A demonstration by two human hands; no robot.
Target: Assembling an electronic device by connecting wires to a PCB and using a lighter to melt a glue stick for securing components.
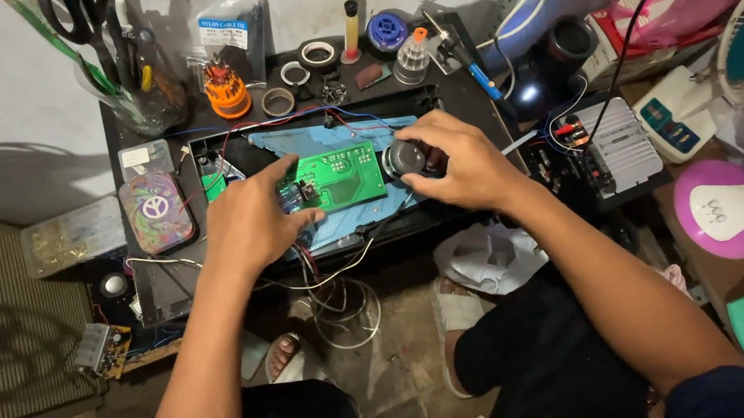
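My left hand (pixel 251 219) pinches the green circuit board (pixel 343 176), my right hand (pixel 464 164) closes around a round black part (pixel 405 158); tugging could snap the thin wires (pixel 327 267).

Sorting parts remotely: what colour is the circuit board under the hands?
Green, on the circuit board, seen in the head view, the only view.

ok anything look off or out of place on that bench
The green circuit board lies loose and askew over the opened black casing, and wires spill off the front edge. Both hands, left and right, rest there.
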